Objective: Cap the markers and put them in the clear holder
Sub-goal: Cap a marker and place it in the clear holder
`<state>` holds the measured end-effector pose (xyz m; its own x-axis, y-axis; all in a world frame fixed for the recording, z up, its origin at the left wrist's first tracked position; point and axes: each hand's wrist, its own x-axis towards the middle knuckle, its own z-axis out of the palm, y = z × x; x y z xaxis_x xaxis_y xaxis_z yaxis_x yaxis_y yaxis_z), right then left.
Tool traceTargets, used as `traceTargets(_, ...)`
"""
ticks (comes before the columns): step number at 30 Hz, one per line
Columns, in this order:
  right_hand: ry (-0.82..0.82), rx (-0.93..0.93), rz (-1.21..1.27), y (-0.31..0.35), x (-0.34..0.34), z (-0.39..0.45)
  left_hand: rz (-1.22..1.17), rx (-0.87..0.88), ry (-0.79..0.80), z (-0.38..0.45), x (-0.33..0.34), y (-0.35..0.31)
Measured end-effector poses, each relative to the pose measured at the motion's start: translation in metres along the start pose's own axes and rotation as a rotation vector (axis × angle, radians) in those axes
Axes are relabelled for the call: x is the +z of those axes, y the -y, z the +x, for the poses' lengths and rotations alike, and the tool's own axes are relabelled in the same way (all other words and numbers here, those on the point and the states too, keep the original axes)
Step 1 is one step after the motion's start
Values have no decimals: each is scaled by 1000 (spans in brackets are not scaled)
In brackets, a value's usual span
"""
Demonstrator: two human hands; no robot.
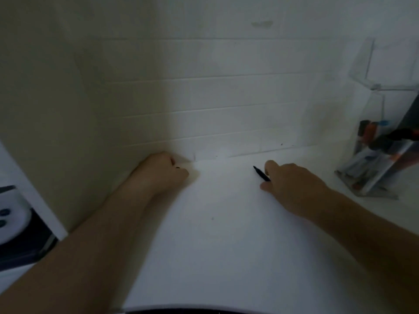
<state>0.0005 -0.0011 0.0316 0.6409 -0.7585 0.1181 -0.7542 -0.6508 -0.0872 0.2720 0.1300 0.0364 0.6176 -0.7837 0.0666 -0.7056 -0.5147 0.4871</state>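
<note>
White worktop (pixel 215 234) filled the head view, backed by a white tiled wall (pixel 226 98), frame dim and blurry. Left hand (pixel 162 172) sat at about 10 o'clock from frame centre, curled into a loose fist against the foot of the wall; a small dark bit showed at its fingertips, but I could not tell whether it held anything. Right hand (pixel 292 184) lay at about 2 o'clock, knuckles up, thumb and index finger pinching a black marker (pixel 261 174) low over the worktop. Marker tip pointed toward 10 o'clock, looked uncapped, thin point exposed. Clear holder (pixel 383 141) stood at 3 o'clock at the right edge, leaning back, well apart from the right hand. Several markers (pixel 371 137) with orange, blue and dark ends were already inside its lower pocket; exact count unreadable. White and dark appliance (pixel 15 223) sat at 8 o'clock at the left edge, off the worktop.
</note>
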Motion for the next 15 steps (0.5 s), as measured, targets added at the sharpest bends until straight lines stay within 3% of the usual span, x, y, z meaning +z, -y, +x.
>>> traceTargets(3,-28,28,-41,-34,10,-12,162,93,22,4,6,-3)
traceTargets(6,-90,40,15,-44,16,-18,141,211,0,2,15,-12)
traceTargets(11,-224,-30,445,-25,15,-21,-210,401,-35,-20,31,-43)
traceTargets(15,-277,-160,533,-22,15,-25,-658,395,83,-31,39,-53)
